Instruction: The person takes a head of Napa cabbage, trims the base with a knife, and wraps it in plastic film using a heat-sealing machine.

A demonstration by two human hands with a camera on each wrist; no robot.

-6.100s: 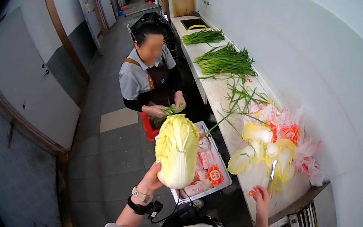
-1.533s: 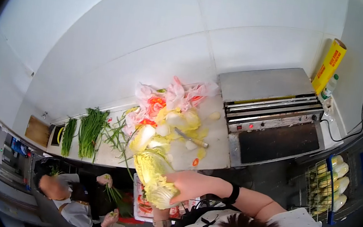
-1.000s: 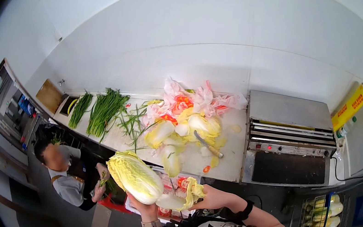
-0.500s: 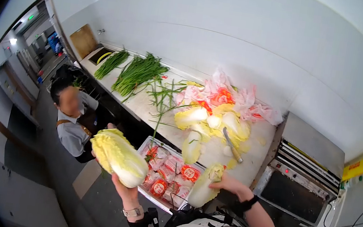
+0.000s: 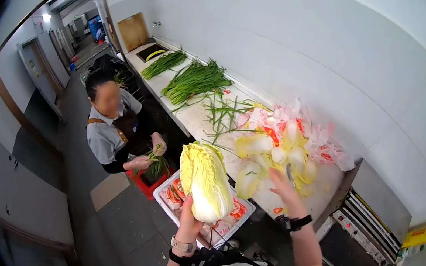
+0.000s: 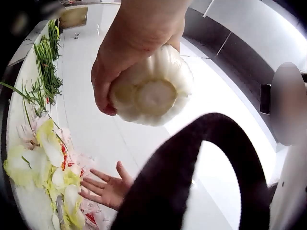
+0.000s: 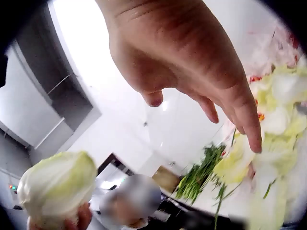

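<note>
The left hand (image 5: pixel 190 219) grips a napa cabbage (image 5: pixel 206 184) by its white lower end, leafy top up, over the white crate. In the left wrist view the left hand (image 6: pixel 139 52) has its fingers round the cabbage's base (image 6: pixel 156 93). The right hand (image 5: pixel 286 189) is spread above the counter beside loose cabbage leaves (image 5: pixel 255 145), holding nothing. Its fingers look extended in the right wrist view, where the right hand (image 7: pixel 187 62) is near the leaves (image 7: pixel 278 158). A knife (image 5: pixel 289 172) lies among the leaves, partly hidden by the right hand.
Green stalks (image 5: pixel 195 82) and crumpled plastic bags (image 5: pixel 331 144) lie on the counter (image 5: pixel 324 192). A wrapping machine (image 5: pixel 369 225) stands at right. Below the counter, a white crate (image 5: pixel 163 194) holds wrapped items. Another person (image 5: pixel 111 124) stands at left by a red basket (image 5: pixel 144 186).
The loose leaf piece has left the right hand, which is now spread over the counter. The left hand still holds the cabbage, now more upright and above the crate. The head view has turned.
</note>
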